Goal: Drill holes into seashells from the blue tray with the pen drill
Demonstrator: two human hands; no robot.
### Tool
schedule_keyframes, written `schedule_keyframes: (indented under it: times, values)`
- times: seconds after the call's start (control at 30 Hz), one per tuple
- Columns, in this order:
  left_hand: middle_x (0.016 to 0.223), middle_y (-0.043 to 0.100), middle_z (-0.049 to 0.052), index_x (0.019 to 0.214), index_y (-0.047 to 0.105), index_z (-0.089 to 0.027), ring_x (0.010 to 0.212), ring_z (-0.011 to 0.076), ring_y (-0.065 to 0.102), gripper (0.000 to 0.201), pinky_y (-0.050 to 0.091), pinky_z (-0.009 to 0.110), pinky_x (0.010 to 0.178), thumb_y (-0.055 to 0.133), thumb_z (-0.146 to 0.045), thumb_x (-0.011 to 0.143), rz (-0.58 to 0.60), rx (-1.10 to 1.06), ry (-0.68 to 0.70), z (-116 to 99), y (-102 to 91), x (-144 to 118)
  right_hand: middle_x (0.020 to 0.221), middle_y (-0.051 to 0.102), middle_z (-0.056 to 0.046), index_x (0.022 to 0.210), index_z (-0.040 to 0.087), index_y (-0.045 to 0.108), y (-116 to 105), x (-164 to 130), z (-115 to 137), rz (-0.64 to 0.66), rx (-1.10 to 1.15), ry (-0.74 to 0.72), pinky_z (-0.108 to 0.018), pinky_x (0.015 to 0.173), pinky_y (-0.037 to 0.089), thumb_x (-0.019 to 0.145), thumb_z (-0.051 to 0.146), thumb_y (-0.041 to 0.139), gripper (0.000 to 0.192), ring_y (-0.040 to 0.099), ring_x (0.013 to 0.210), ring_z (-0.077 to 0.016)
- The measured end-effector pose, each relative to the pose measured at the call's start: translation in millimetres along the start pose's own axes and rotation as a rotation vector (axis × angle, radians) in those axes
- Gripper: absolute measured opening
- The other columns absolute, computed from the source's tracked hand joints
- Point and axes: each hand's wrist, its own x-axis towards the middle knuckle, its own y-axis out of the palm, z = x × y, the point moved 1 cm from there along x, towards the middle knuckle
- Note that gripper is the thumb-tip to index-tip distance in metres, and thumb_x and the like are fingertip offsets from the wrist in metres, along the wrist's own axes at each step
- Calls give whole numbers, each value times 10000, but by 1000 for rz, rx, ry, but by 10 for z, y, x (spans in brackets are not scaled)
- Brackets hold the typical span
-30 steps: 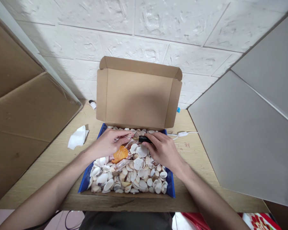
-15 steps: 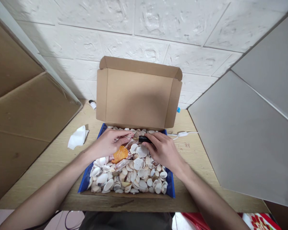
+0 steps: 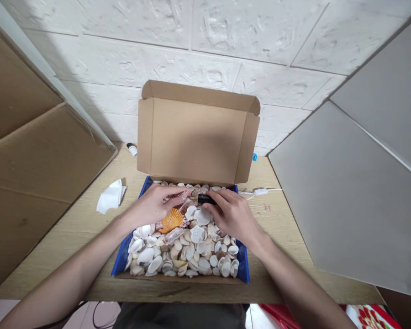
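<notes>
- Your left hand [image 3: 154, 206] and right hand [image 3: 233, 214] sit in the same spots as a second ago; nothing in the box [image 3: 241, 267] has shifted between the three pictures, so the work looks paused on a fine, steady hold rather than a move.
- Your right hand's grip is pinched on a small black tube [image 3: 205, 199], thumb and fingers closed round its right end; the tube lies almost level, pointing left toward your other hand.
- Your left hand's grip is pressed together on a small pale shell [image 3: 184, 195] at its fingertips, just beside the tube's left end. Whether tube and shell touch is hard to tell, since the fingers cover the meeting point.
- Both hands hover over the far part of the box, just in front of its raised cardboard lid [image 3: 195, 137].
- An orange scallop [image 3: 171, 220] lies on the heap right under your left hand, near the wrist side of the thumb.
- The box is blue outside and filled with a heap of white shells [image 3: 192, 251] up to its walls.
- The box stands on the table [image 3: 75, 228], near its front edge.
- Left of the box a crumpled white tissue [image 3: 111, 196] lies on the table, well apart from your hands.
- Behind the lid a small bottle [image 3: 132, 149] shows at the left, and a white cable [image 3: 260, 192] runs out at the right.
</notes>
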Motion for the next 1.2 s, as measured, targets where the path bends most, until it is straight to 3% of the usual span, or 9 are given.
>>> schedule_keyframes:
  times: [0.9, 1.2]
  values:
    - [1105, 741, 52, 1105, 723, -189, 952, 189, 698, 298, 514, 222, 787, 514, -278, 912, -16, 22, 5, 15, 20, 5, 894, 704, -112, 1095, 123, 655, 0, 3, 5, 1, 3, -1, -338, 712, 524, 944, 315, 490, 294, 655, 807, -211]
    - [1082, 749, 39, 1088, 730, -215, 904, 211, 711, 301, 534, 252, 742, 520, -361, 928, -33, 41, 86, 97, 35, 15, 895, 709, -105, 1076, 127, 653, 4, 0, 3, -12, -14, -18, -326, 717, 527, 939, 309, 509, 268, 658, 803, -204]
